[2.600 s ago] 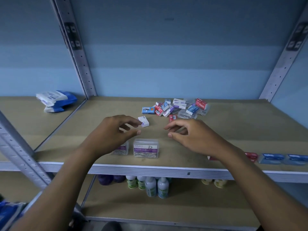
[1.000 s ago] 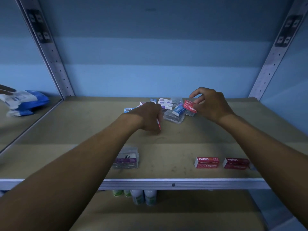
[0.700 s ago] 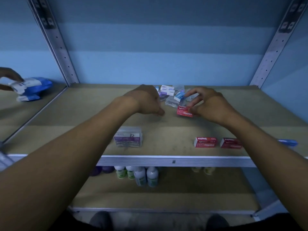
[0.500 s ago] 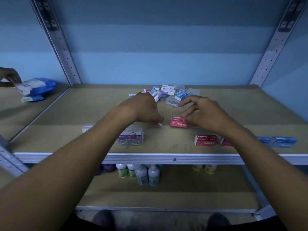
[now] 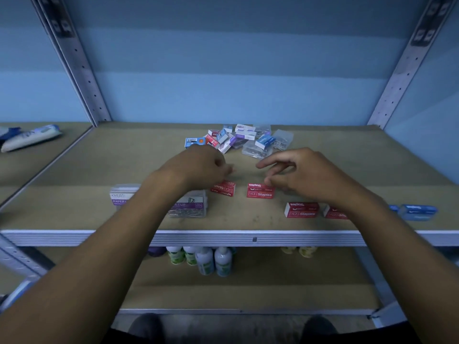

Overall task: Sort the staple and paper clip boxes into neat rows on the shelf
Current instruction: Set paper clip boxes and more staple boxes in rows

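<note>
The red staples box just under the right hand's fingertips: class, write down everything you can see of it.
The red staples box is a small flat carton, apparently card, red with white lettering: "Staples" upside down on top, "10 Staples" upright on the front face. It looks closed and lies flat on the wooden shelf board, set back from the front row. The right hand hovers at its right end; whether the fingertips touch is unclear. A second, tilted red box lies apart to its left, below the left hand.

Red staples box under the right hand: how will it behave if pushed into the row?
The red staples box lies flat on its broad face, so it should slide rather than tip or roll. It looks like a stiff carton, likely keeping its shape. The shelf board looks matte, so a push off-centre may turn it askew.
</note>
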